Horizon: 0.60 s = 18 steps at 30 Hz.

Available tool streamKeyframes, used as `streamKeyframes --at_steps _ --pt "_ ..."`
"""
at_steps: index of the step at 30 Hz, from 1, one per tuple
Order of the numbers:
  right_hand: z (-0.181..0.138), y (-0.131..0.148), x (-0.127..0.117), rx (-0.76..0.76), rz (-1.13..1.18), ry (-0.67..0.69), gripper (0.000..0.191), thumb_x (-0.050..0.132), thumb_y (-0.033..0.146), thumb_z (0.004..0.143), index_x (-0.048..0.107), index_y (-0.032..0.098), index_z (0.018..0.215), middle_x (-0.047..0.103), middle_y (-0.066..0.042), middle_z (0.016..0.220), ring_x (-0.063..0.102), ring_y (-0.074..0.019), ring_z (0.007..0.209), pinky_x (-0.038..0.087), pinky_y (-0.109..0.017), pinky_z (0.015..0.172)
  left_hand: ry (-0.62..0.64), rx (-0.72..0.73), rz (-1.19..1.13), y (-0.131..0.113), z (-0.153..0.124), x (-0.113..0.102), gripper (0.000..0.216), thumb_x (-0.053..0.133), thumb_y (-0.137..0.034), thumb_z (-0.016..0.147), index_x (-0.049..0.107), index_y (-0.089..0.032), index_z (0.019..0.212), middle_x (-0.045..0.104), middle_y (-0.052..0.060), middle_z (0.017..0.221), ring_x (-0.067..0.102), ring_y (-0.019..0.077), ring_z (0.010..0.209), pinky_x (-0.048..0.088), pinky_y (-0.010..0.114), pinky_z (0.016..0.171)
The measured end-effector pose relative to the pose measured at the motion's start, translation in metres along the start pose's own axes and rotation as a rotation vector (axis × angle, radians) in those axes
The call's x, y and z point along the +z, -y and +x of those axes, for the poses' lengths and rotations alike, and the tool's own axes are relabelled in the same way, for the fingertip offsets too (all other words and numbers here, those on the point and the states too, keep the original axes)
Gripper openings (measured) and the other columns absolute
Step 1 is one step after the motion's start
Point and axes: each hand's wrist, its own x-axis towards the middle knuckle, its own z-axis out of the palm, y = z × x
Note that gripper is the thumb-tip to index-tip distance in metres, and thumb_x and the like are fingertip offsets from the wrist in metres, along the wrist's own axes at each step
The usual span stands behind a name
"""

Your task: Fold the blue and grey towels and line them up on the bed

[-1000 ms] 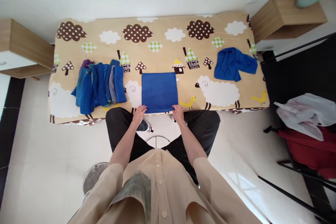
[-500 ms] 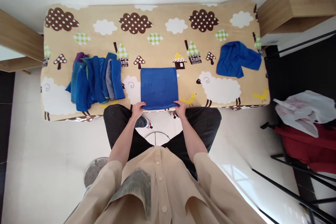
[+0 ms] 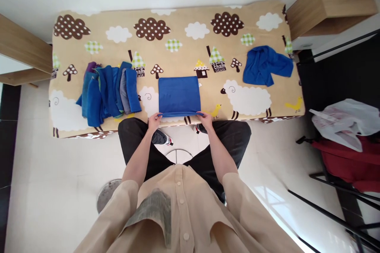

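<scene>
A blue towel [image 3: 179, 94] lies flat as a rectangle near the front edge of the patterned bedspread [image 3: 175, 61], its near edge turned up in a narrow fold. My left hand [image 3: 154, 121] pinches the left end of that fold, and my right hand [image 3: 205, 119] pinches the right end. To the left, a row of rolled or folded cloths [image 3: 108, 93], mostly blue with some grey and purple, lies side by side. On the right a crumpled blue cloth [image 3: 265, 66] lies loose.
Wooden cabinets stand at the left [image 3: 25, 45] and right [image 3: 323, 12] ends of the bed. A white plastic bag [image 3: 346, 120] rests over red fabric [image 3: 341, 158] at the right, near black metal bars. A round stool [image 3: 109, 193] is beside me at lower left.
Both hands have lifted the towel's near edge and brought it slightly away from me, making a narrow fold. The towel now looks shorter front to back.
</scene>
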Motion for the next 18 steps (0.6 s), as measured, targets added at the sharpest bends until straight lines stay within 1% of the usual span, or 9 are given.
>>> streamKeyframes --at_steps 4,9,12,14,16,18 --pt "0.006 -0.003 -0.001 0.005 0.113 0.019 0.034 0.077 0.042 0.076 0.082 0.016 0.098 0.081 -0.010 0.100 0.075 -0.0252 0.099 0.058 -0.041 0.101 -0.011 -0.024 -0.044 0.001 0.007 0.002 0.017 0.070 -0.024 0.084 0.077 -0.018 0.099 0.077 0.008 0.093 0.073 0.0242 0.095 0.056 0.039 0.097" --pt "0.015 -0.008 0.002 0.072 0.108 -0.069 0.043 0.075 0.051 0.079 0.079 0.014 0.101 0.079 -0.009 0.091 0.075 -0.0238 0.093 0.059 -0.042 0.098 0.003 -0.068 -0.083 0.005 0.013 0.003 0.016 0.067 -0.027 0.085 0.073 -0.016 0.096 0.075 0.008 0.088 0.073 0.0238 0.090 0.057 0.038 0.095" --pt "0.015 -0.008 0.004 0.074 0.077 -0.066 0.039 0.075 0.051 0.081 0.077 0.015 0.094 0.080 -0.012 0.095 0.076 -0.0247 0.096 0.060 -0.041 0.097 0.007 -0.103 -0.093 0.009 0.011 0.002 0.014 0.069 -0.030 0.084 0.070 -0.017 0.086 0.072 0.006 0.078 0.072 0.0241 0.083 0.058 0.039 0.091" --pt "0.013 -0.007 0.004 0.086 0.033 -0.059 0.033 0.075 0.048 0.081 0.076 0.015 0.087 0.080 -0.013 0.093 0.076 -0.0261 0.095 0.061 -0.042 0.095 0.007 -0.125 -0.100 0.010 0.008 0.002 0.015 0.071 -0.031 0.083 0.068 -0.017 0.080 0.070 0.006 0.074 0.072 0.0244 0.080 0.059 0.040 0.090" --pt "0.011 -0.006 0.004 0.098 -0.004 -0.068 0.028 0.076 0.044 0.081 0.075 0.015 0.082 0.080 -0.013 0.090 0.076 -0.0275 0.093 0.061 -0.043 0.094 0.001 -0.138 -0.109 0.011 0.005 0.002 0.016 0.072 -0.032 0.082 0.067 -0.017 0.079 0.072 0.007 0.076 0.073 0.0243 0.081 0.059 0.040 0.090" --pt "0.010 -0.006 0.003 0.108 -0.017 -0.085 0.026 0.077 0.042 0.080 0.075 0.016 0.080 0.080 -0.013 0.088 0.077 -0.0287 0.093 0.061 -0.044 0.093 -0.016 -0.148 -0.115 0.012 0.004 0.002 0.017 0.075 -0.033 0.082 0.069 -0.017 0.084 0.074 0.009 0.081 0.074 0.0245 0.083 0.060 0.041 0.091"
